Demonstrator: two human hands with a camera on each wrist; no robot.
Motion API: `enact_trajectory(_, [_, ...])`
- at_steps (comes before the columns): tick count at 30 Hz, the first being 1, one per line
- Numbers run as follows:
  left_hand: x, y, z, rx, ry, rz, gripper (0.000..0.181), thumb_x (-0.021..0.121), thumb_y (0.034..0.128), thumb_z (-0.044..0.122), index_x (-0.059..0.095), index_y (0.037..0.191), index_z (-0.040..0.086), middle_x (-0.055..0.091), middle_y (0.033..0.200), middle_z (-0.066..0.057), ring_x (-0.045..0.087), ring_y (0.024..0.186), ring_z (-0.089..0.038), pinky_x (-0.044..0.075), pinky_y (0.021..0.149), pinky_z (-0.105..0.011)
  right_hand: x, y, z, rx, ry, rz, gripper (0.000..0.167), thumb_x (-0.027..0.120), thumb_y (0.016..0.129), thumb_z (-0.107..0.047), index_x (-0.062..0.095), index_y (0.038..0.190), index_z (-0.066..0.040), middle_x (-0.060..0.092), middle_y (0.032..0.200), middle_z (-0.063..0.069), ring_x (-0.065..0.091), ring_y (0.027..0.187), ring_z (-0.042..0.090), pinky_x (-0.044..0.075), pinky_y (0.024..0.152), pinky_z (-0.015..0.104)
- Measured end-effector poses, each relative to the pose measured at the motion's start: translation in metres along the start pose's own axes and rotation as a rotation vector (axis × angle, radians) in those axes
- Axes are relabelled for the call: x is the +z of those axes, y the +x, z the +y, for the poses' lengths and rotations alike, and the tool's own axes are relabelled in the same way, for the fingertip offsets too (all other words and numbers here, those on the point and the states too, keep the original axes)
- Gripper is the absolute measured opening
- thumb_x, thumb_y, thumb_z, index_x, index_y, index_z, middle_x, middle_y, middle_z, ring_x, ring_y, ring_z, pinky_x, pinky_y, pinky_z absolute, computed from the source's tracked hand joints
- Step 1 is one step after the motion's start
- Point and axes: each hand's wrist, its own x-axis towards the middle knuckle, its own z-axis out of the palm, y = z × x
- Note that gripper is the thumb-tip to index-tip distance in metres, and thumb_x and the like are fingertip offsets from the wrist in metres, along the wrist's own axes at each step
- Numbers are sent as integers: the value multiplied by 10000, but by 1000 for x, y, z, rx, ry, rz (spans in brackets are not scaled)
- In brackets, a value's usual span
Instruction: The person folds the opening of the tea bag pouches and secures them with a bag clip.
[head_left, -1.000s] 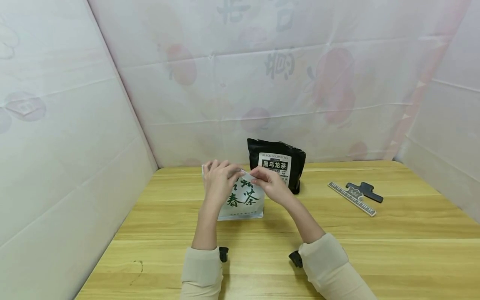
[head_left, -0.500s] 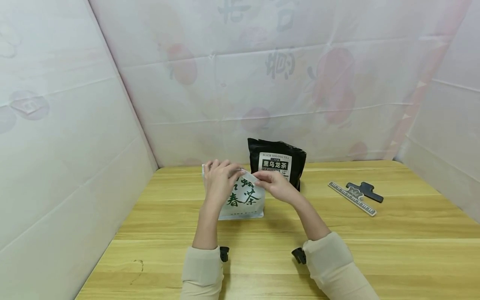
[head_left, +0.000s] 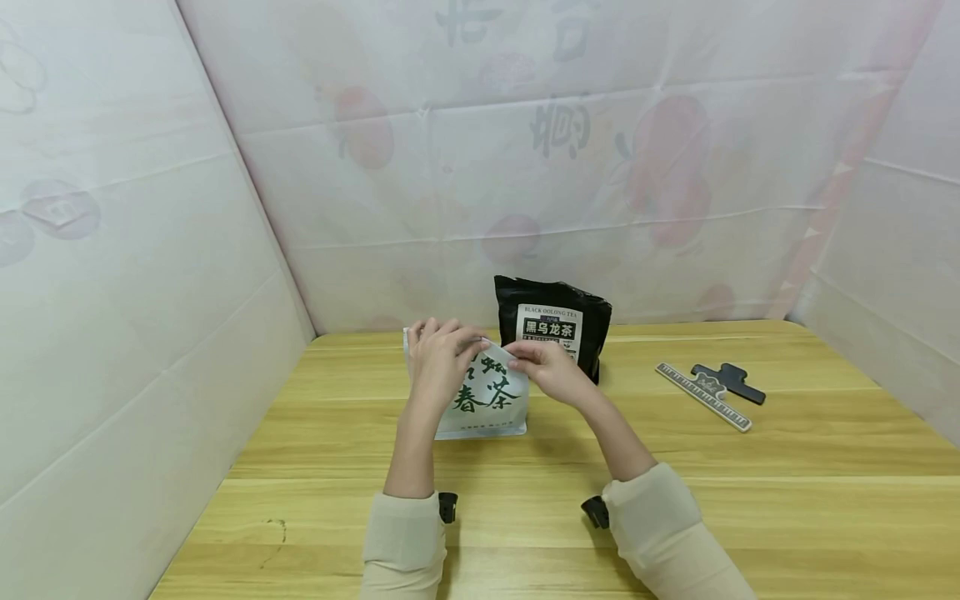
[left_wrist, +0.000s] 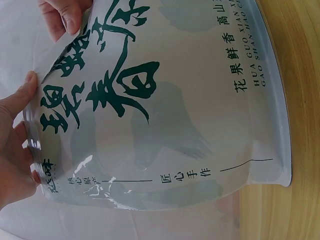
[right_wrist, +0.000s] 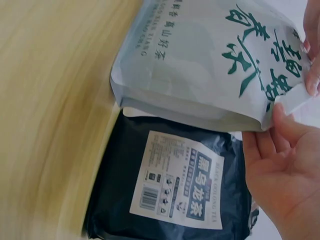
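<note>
A white tea bag (head_left: 483, 417) with green characters stands upright on the table, its top edge between both hands. The left hand (head_left: 438, 358) grips that edge left of its middle, thumb in front and fingers behind. At the upper right corner, the right hand (head_left: 553, 372) pinches the bag between thumb and fingers. A strip of the top edge looks folded over at this corner of the tea bag (right_wrist: 200, 75) in the right wrist view. In the left wrist view the left thumb presses the front of the bag (left_wrist: 175, 120), and the rim slants down toward the right hand (left_wrist: 67, 17).
A black oolong tea bag (head_left: 543, 292) stands just behind and right of the white one. To the right on the wooden table (head_left: 787, 500) lie a pale ruler-like clip (head_left: 705, 397) and a dark clip (head_left: 731, 382), close together. Fabric walls (head_left: 420, 200) enclose the back and sides.
My right hand has shifted slightly right along the top edge toward the bag's corner, then stayed nearly still. The left hand has kept its place on the bag.
</note>
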Motion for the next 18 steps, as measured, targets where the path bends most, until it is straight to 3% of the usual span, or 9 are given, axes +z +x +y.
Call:
enact_trajectory(11, [0,0,0,-10,8,-5,180,647,831,319,728,953,213,615,843,81,466,850,-171,217,989,-403,-8,-4,0,21,39,-109,214,531,922,-22,609,1112,40,645,995,111,608,903,210,496,772,334])
enact_trajectory(18, [0,0,0,-18,3,-5,182,643,834,324,724,958,219,623,859,81,465,853,-167,210,995,-408,-7,-3,1,29,29,-79,192,552,909,-19,627,1074,45,653,964,119,611,849,206,500,745,355])
